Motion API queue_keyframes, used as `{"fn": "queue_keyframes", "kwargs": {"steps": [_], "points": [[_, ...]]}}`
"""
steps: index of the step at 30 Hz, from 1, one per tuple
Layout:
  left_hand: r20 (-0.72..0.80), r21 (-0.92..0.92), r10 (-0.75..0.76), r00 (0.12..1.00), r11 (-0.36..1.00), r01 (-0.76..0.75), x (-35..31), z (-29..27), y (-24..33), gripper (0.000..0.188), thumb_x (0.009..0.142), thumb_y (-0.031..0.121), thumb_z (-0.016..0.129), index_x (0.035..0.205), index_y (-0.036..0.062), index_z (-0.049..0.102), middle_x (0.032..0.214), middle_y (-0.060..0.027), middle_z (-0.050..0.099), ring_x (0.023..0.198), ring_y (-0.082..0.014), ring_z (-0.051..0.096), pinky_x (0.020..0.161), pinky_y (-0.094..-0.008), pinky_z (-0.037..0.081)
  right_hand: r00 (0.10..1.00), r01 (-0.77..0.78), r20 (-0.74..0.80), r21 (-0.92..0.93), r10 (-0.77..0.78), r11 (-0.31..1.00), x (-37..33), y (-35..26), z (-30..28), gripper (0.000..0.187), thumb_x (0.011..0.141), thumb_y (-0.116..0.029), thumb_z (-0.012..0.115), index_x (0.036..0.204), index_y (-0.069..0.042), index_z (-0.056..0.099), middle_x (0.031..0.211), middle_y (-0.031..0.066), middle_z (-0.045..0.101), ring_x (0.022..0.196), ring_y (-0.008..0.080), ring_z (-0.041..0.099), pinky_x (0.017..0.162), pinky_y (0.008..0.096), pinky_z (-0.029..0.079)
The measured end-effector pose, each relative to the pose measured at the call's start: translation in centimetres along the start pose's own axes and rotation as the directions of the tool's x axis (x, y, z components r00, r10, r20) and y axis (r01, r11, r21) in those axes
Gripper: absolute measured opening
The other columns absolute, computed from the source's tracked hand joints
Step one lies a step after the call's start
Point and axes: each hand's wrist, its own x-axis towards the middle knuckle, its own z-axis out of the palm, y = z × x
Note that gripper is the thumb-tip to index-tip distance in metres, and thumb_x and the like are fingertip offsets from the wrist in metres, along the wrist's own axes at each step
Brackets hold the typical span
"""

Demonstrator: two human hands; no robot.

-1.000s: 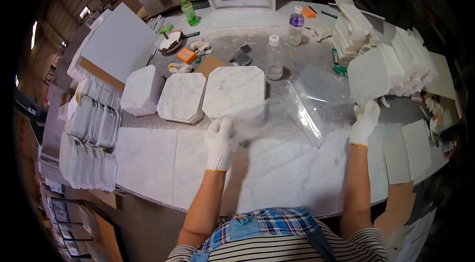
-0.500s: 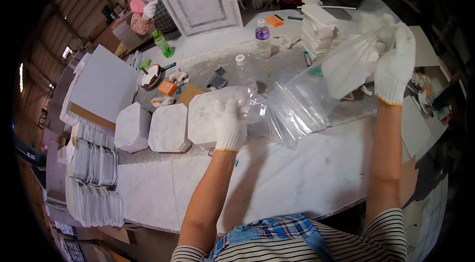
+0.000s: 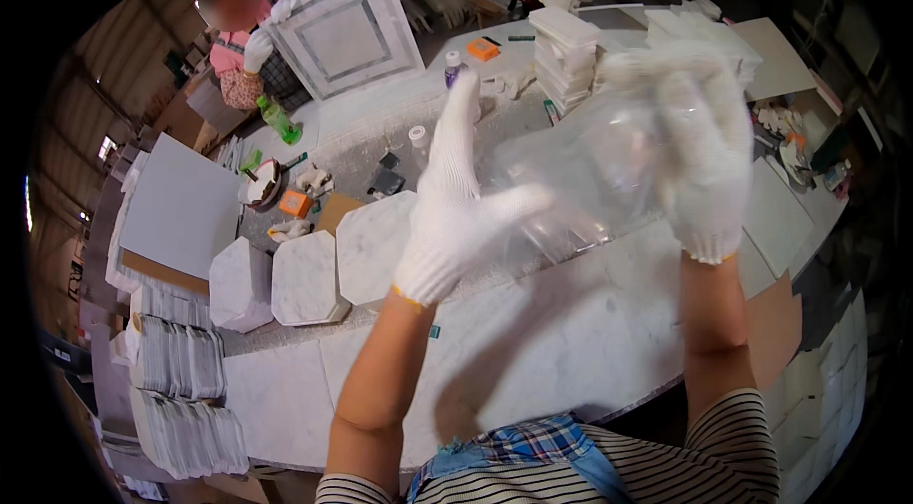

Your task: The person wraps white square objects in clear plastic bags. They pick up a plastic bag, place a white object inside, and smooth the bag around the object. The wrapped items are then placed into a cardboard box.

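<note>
My left hand (image 3: pixel 456 190), in a white knit glove, is raised over the table with its fingers stretched up and its thumb pointing right. Nothing shows in its grasp. My right hand (image 3: pixel 704 166), gloved the same way, is smeared by motion, so its fingers cannot be made out. Clear plastic film (image 3: pixel 590 166) spreads between the two hands, its right side meeting my right hand. Just left of my left hand stands an octagonal marble tile stack (image 3: pixel 376 242). Beside it are a second octagonal stack (image 3: pixel 306 281) and a third one (image 3: pixel 240 285).
Rows of thin tiles (image 3: pixel 185 433) line the left edge. White slabs are piled (image 3: pixel 563 57) at the back. A green bottle (image 3: pixel 279 121) and an orange box (image 3: pixel 295 204) stand on the table. Across it, one person holds a framed-pattern marble panel (image 3: pixel 352 33); another sits further right.
My left hand has lifted off the octagonal stack and opened. My right hand has moved left and down, and the film with it. The view has shifted slightly.
</note>
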Motion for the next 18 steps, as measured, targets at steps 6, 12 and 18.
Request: {"fn": "queue_keyframes", "kwargs": {"steps": [6, 12, 18], "points": [[-0.022, 0.160, 0.104, 0.994, 0.982, -0.099, 4.6, -3.5, 4.1, 0.024, 0.090, 0.016, 0.063, 0.103, -0.0012, 0.073, 0.089, -0.0104, 0.072, 0.078, -0.0196, 0.064, 0.073, -0.0338, 0.052, 0.973, 0.203, 0.070, 0.200, -0.221, 0.959, 2.6, 0.7, 4.4, 0.049, 0.093, -0.016, 0.071, 0.136, 0.000, 0.054, 0.126, 0.0103, 0.065, 0.106, 0.0159, 0.064, 0.092, 0.0287, 0.052], [-0.235, -0.214, 0.000, 0.972, 0.975, -0.052, 6.3, -4.8, 5.6, 0.021, 0.094, 0.017, 0.061, 0.099, 0.0011, 0.073, 0.084, -0.0069, 0.072, 0.074, -0.0107, 0.062, 0.066, -0.0273, 0.051, 0.954, 0.301, 0.153, -0.500, -0.259, 0.812, -4.7, 10.4, 6.7, 0.112, 0.071, -0.040, 0.089, 0.154, 0.002, 0.028, 0.152, 0.0237, 0.039, 0.140, 0.0380, 0.039, 0.116, 0.0472, 0.034], [-0.256, -0.314, 0.008, 0.967, 0.945, -0.091, 6.0, -4.5, 4.2, 0.018, 0.093, 0.011, 0.061, 0.100, -0.0010, 0.072, 0.084, -0.0073, 0.072, 0.075, -0.0116, 0.065, 0.067, -0.0271, 0.052, 0.993, 0.057, -0.027, -0.749, -0.116, 0.660, -9.3, 17.6, 12.9, 0.112, 0.066, -0.041, 0.091, 0.146, 0.009, 0.030, 0.145, 0.0338, 0.039, 0.136, 0.0515, 0.037, 0.113, 0.0537, 0.036]]}}
